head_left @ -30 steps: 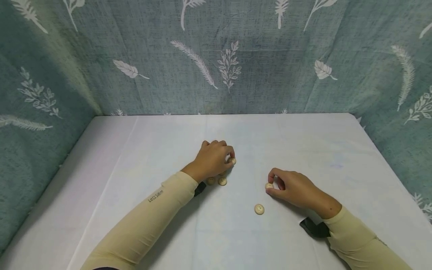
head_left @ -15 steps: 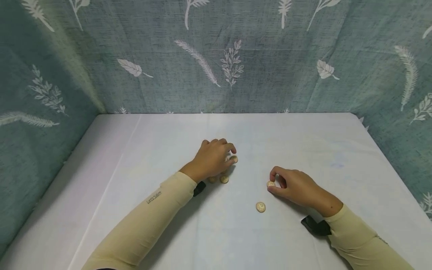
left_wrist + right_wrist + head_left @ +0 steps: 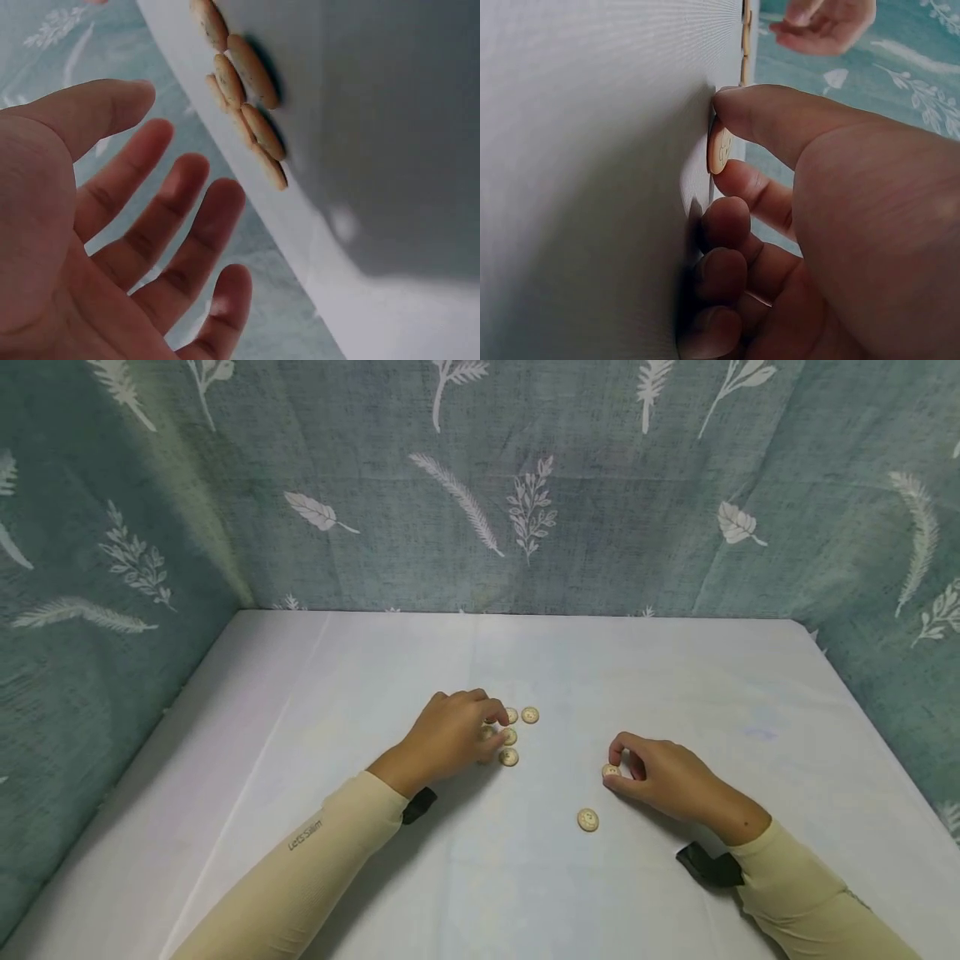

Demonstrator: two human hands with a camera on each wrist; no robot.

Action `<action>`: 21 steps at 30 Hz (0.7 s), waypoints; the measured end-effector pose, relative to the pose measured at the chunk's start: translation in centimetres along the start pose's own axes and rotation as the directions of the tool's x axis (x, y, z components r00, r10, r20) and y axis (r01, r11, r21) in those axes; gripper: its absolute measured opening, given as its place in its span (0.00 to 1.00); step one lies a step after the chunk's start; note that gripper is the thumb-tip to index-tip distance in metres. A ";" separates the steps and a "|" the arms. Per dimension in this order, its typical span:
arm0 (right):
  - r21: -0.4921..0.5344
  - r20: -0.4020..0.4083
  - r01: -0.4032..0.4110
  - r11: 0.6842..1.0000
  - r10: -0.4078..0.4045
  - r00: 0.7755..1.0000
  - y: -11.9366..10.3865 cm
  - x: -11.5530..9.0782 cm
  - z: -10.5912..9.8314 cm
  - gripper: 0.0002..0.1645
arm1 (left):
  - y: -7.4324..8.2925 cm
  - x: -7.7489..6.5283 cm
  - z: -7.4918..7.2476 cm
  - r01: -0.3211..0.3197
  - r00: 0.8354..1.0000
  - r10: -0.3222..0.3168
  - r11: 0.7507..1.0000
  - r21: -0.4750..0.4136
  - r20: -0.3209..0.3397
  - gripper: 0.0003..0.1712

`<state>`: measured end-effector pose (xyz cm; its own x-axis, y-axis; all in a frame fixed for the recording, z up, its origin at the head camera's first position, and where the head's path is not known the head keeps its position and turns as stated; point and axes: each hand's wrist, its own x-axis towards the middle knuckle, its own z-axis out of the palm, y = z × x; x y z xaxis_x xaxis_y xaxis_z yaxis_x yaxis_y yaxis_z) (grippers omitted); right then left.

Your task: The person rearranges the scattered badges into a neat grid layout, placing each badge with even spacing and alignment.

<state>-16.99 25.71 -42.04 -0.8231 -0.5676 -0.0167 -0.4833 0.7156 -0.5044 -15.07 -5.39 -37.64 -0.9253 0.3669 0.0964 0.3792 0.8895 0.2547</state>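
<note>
My left hand (image 3: pixel 450 739) hovers beside a cluster of round, pale wooden discs (image 3: pixel 530 715) with dark marks, partly covering it in the head view. Its fingers are spread and relaxed with nothing between them, while the cluster of discs (image 3: pixel 253 71) lies beyond the fingertips in the left wrist view. Farther right, my right hand (image 3: pixel 663 777) pinches one wooden disc (image 3: pixel 720 146) between thumb and index finger, low at the cloth. The other fingers of that hand are curled close to the surface. A single disc (image 3: pixel 588 819) lies flat, nearer to me than the pinched one.
White cloth (image 3: pixel 360 668) covers the table. Green leaf-patterned fabric (image 3: pixel 600 560) hangs behind its far edge and along both sides. A black wrist strap (image 3: pixel 708 866) sits below the right wrist.
My left hand has let go of a disc at the cluster's right end and drawn back left, uncovering more discs. The right hand keeps its pinch in place. The head view has shifted slightly.
</note>
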 end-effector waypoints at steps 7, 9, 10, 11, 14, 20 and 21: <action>0.008 0.008 0.001 1.000 -0.001 1.000 -0.1 0.2 -0.1 0.11 | -0.5 -1.8 0.3 0.004 1.000 -0.003 1.000 0.026 -0.025 0.07; 0.012 0.009 0.003 1.000 -0.003 1.000 -0.1 0.2 -0.1 0.11 | -0.7 -2.3 0.4 0.013 1.000 -0.012 1.000 0.028 -0.027 0.07; 0.014 0.011 0.003 1.000 -0.003 1.000 -0.2 0.2 -0.1 0.11 | -0.8 -2.4 0.5 0.018 0.999 -0.017 0.999 0.031 -0.027 0.06; 0.015 0.014 0.004 1.000 -0.004 1.000 -0.2 0.2 -0.1 0.11 | -0.9 -2.6 0.6 0.022 0.999 -0.021 0.999 0.035 -0.026 0.06; 0.016 0.023 0.005 1.000 -0.006 1.000 -0.3 0.2 0.1 0.11 | -1.1 -3.0 0.8 0.025 0.999 -0.024 0.999 0.038 -0.032 0.05; -0.020 0.022 0.006 1.000 -0.005 1.000 -0.8 0.0 -0.1 0.09 | -1.4 -3.3 0.9 0.014 0.999 -0.012 1.000 0.029 -0.051 0.04; -0.025 0.028 0.005 1.000 -0.004 1.000 -1.0 -0.1 -0.2 0.09 | -1.4 -3.3 0.9 0.011 0.999 -0.010 1.000 0.024 -0.051 0.04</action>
<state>-16.51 25.14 -41.38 -0.8122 -0.5820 -0.0389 -0.4947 0.7227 -0.4827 -12.53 -7.61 -39.23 -0.9281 0.3438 0.1430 0.3691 0.8999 0.2324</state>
